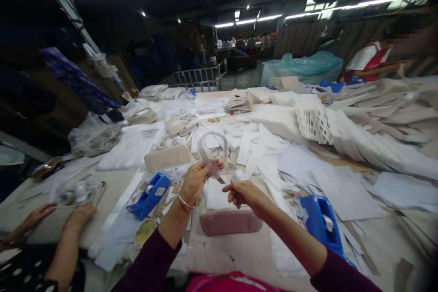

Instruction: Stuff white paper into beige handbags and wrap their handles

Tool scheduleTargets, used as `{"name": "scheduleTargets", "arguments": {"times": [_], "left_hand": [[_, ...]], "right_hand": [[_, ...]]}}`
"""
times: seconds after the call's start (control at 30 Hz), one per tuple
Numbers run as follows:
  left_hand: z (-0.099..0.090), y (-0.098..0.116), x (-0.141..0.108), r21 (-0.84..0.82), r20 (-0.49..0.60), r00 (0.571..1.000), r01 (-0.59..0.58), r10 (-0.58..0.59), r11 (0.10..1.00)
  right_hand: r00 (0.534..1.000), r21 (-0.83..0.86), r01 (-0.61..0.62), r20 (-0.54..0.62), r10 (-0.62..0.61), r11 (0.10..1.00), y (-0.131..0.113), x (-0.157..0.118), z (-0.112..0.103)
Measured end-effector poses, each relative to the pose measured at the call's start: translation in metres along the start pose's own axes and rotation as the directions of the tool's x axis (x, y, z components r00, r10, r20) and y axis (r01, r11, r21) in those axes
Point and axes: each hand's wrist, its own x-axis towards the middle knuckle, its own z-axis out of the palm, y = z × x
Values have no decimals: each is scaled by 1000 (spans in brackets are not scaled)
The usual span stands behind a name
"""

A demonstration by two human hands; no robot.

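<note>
My left hand (pixel 200 178), with a bracelet at its wrist, is closed on a curved bag handle (pixel 202 148) wrapped in thin translucent film. The handle's loop stands up above my fingers. To the right of the handle's lower end is my right hand (pixel 242 194), its index finger stretched out and the others loosely curled; I see nothing in it. Beneath both hands, a pinkish-beige handbag (pixel 231 222) lies on the table with white paper (pixel 219 196) over its upper side.
Blue tape dispensers stand left (pixel 150 196) and right (pixel 321 221), with a tape roll (pixel 145 232) by the left one. Loose white sheets (pixel 301 159) and foam strips (pixel 318 123) cover the right side. At left, a co-worker's hands (pixel 80 214) rest on a beige piece; another person (pixel 371 61) is at far right.
</note>
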Motion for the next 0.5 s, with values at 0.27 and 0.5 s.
{"name": "scheduleTargets", "arguments": {"times": [0.27,0.5], "left_hand": [[15,-13,-11,-27,-10,1000,-21,21,999],[6,-11,-11,-105,-31,999,17,-21,994]], "right_hand": [[994,245,-33,-95,57,969,3,46,6],[869,-766,351,53,-491,539,-16,41,3]]}}
